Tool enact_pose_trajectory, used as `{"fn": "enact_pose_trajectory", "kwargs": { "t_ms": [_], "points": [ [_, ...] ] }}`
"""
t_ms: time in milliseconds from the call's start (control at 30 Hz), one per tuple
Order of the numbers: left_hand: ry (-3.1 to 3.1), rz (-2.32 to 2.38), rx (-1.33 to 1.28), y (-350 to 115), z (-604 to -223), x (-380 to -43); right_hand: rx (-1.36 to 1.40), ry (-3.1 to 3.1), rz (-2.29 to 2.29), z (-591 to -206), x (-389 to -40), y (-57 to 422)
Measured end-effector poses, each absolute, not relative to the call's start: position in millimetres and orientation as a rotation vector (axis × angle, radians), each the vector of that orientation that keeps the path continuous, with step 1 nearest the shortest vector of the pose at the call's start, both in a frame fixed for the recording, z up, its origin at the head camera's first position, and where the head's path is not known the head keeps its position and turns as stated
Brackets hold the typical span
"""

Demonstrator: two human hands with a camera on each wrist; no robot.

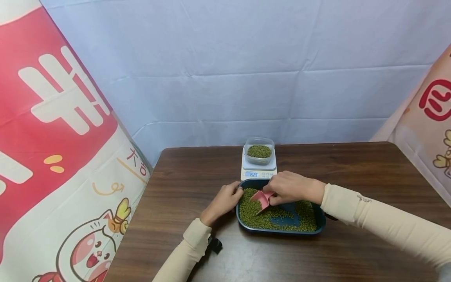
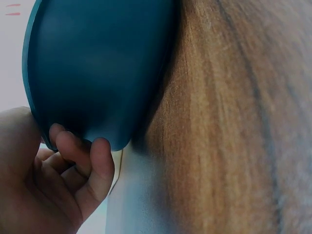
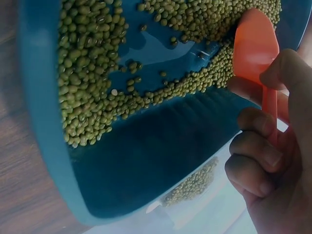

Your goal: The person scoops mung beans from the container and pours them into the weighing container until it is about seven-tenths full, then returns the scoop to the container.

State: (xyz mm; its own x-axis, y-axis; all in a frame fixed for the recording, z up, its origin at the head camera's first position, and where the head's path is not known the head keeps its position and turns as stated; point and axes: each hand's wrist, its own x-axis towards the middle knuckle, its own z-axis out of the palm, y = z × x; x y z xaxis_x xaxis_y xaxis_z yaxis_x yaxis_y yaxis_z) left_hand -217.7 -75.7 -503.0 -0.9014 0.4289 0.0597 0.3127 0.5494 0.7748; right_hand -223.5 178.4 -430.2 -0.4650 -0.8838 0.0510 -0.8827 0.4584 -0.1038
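In the head view a dark blue tray (image 1: 282, 231) holds a layer of green mung beans (image 1: 251, 217). My right hand (image 1: 290, 187) grips the handle of a small pink scoop (image 1: 262, 199), whose bowl dips into the beans at the tray's left part. The right wrist view shows the fingers curled round the handle of the scoop (image 3: 256, 46). My left hand (image 1: 225, 199) holds the tray's far left corner. Its thumb lies over the rim, and in the left wrist view the curled fingers touch the outside of the tray (image 2: 102, 68).
Behind the tray stands a white kitchen scale (image 1: 258, 174) with a lit display. On it sits a clear plastic container (image 1: 259, 159) with mung beans inside. The brown wooden table (image 1: 197, 168) ends at a pale cloth backdrop (image 1: 218, 94). Printed banners hang at both sides.
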Motion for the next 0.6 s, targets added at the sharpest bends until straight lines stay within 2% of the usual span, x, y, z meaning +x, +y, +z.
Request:
{"fn": "enact_pose_trajectory", "kwargs": {
  "t_ms": [600],
  "points": [
    [2.642, 1.276, 0.616, -75.5, -506.1, -217.9, -1.599, 2.601, -0.200, -437.8, -217.7, 167.6]
  ]
}}
